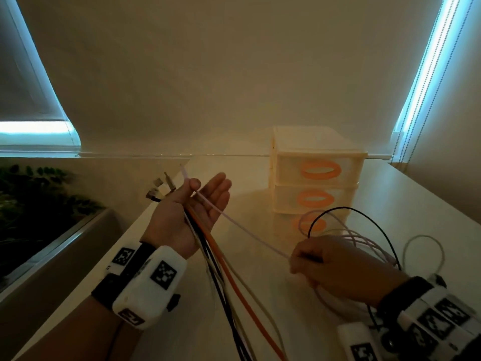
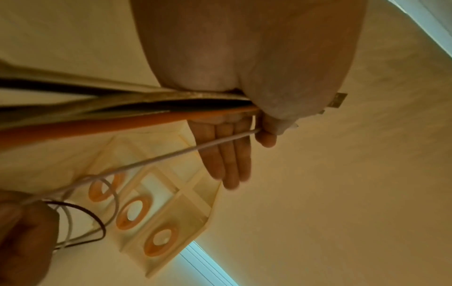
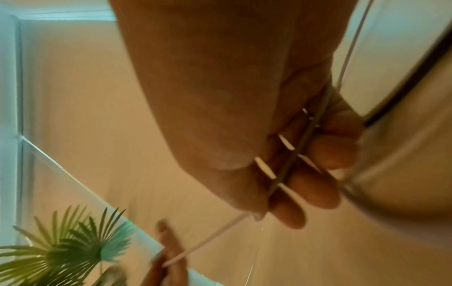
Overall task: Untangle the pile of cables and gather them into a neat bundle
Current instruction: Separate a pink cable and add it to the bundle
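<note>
My left hand (image 1: 192,212) is raised palm up with straight fingers, and its thumb (image 2: 266,135) clamps a bundle of cables against the palm. The bundle holds an orange cable (image 1: 234,277), black ones and pale ones, and it hangs toward me. Their plugs (image 1: 161,188) stick out behind the hand. A thin white cable (image 1: 242,230) runs taut from under that thumb to my right hand (image 1: 338,267). That hand is a fist gripping the white cable (image 3: 215,238) together with a dark strand. Behind it rise loops of white cable and a thin black cable (image 1: 364,214).
A cream three-drawer unit (image 1: 317,175) with orange handles stands at the back of the pale table (image 1: 260,204). A loose pale loop (image 1: 421,256) lies at the right. A planter with green leaves (image 1: 31,204) sits left of the table edge. Windows with blinds flank the wall.
</note>
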`<state>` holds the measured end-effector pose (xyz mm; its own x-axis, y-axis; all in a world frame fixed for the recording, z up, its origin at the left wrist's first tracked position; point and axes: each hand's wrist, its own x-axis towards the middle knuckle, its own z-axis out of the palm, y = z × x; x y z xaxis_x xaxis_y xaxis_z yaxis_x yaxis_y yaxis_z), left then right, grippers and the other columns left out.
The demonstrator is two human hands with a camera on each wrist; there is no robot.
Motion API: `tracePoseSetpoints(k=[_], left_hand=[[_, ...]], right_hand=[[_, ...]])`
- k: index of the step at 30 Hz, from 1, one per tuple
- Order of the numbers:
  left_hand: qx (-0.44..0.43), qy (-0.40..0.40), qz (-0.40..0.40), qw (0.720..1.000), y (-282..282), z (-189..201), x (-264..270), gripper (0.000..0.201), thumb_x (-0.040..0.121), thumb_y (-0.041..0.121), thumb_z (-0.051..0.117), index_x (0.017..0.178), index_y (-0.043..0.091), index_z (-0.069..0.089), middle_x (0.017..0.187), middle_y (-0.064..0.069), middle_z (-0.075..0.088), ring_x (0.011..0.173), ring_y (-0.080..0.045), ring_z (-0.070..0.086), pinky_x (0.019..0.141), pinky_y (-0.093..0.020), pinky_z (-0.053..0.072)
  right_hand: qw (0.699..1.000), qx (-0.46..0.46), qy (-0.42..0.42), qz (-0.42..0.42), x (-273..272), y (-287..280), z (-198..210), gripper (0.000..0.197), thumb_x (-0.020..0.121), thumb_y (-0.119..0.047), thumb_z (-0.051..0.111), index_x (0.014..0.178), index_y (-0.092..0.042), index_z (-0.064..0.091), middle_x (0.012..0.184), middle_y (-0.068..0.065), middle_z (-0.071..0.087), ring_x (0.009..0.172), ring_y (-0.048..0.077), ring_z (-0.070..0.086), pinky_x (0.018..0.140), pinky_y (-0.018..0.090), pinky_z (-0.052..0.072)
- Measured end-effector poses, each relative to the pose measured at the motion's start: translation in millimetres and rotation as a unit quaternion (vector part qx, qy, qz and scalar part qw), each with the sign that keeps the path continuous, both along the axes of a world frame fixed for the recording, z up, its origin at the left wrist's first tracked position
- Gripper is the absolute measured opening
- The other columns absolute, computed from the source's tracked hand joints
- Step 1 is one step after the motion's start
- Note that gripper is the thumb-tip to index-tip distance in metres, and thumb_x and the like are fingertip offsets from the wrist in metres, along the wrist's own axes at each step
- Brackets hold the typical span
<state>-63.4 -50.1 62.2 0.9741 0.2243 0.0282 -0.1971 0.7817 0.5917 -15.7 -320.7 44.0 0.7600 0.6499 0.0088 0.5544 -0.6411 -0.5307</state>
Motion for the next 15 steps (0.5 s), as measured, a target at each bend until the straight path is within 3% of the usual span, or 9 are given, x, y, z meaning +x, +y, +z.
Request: tracePoseSetpoints(k=[2, 5, 8, 10, 11, 13, 15], left_hand=[[-0.011, -0.017, -0.014, 1.0, 0, 5, -4, 0.036, 0.105, 0.026, 0.044, 0.073, 0.014, 0.055, 0.103, -0.008, 0.076, 0.09, -0.021, 0.075, 0.078, -0.036, 0.063], [0.032, -0.022, -0.074, 0.997, -5, 8, -9, 0.031, 0.101, 0.024, 0.044, 0.072, 0.018, 0.054, 0.071, 0.003, 0.065, 0.055, -0.009, 0.063, 0.05, -0.024, 0.054], [0.12, -0.018, -0.199, 0.972, -21, 1, -14, 0.02, 0.091, 0.023, 0.064, 0.074, 0.016, 0.055, 0.065, -0.003, 0.062, 0.048, -0.013, 0.059, 0.047, -0.024, 0.051], [0.19, -0.024, -0.296, 0.936, -33, -7, -17, 0.024, 0.097, 0.024, 0.057, 0.076, 0.013, 0.057, 0.078, -0.017, 0.071, 0.062, -0.027, 0.071, 0.058, -0.031, 0.058], [0.216, -0.026, -0.337, 0.916, -37, -13, -17, 0.029, 0.102, 0.025, 0.046, 0.078, 0.011, 0.057, 0.094, -0.027, 0.072, 0.081, -0.036, 0.074, 0.07, -0.038, 0.061], [0.227, -0.014, -0.374, 0.899, -44, -20, -19, 0.032, 0.107, 0.023, 0.04, 0.083, 0.007, 0.054, 0.129, -0.04, 0.056, 0.122, -0.052, 0.057, 0.102, -0.053, 0.049], [0.213, -0.006, -0.376, 0.902, -50, -21, -19, 0.027, 0.105, 0.021, 0.046, 0.085, 0.005, 0.054, 0.143, -0.042, 0.042, 0.138, -0.054, 0.04, 0.116, -0.061, 0.031]], right_hand=[[0.997, -0.045, -0.016, -0.058, 10, -11, 5, 0.028, 0.096, -0.048, 0.054, 0.079, -0.032, 0.068, 0.068, -0.02, 0.067, 0.059, -0.003, 0.059, 0.066, 0.023, 0.049], [0.993, 0.013, 0.005, -0.116, 19, -16, 14, 0.035, 0.099, -0.039, 0.055, 0.073, -0.02, 0.068, 0.059, -0.005, 0.062, 0.05, 0.003, 0.052, 0.058, 0.021, 0.043], [0.977, 0.086, -0.078, -0.179, 16, -10, 17, 0.036, 0.098, -0.035, 0.054, 0.075, -0.012, 0.068, 0.064, 0.002, 0.061, 0.058, 0.013, 0.054, 0.054, 0.024, 0.039], [0.962, 0.16, -0.094, -0.199, 10, -2, 18, 0.036, 0.096, -0.036, 0.057, 0.073, -0.011, 0.069, 0.062, 0.002, 0.061, 0.059, 0.012, 0.054, 0.055, 0.026, 0.039], [0.957, 0.185, -0.096, -0.201, 7, 2, 18, 0.035, 0.097, -0.036, 0.058, 0.073, -0.012, 0.069, 0.06, -0.003, 0.059, 0.058, 0.008, 0.054, 0.056, 0.026, 0.04], [0.946, 0.232, -0.126, -0.189, 2, 8, 15, 0.028, 0.097, -0.035, 0.061, 0.077, -0.018, 0.072, 0.062, -0.007, 0.062, 0.063, 0.007, 0.059, 0.062, 0.03, 0.046], [0.926, 0.297, -0.185, -0.139, -7, 14, 13, 0.019, 0.097, -0.031, 0.063, 0.083, -0.021, 0.072, 0.068, -0.005, 0.066, 0.067, 0.013, 0.063, 0.065, 0.035, 0.052]])
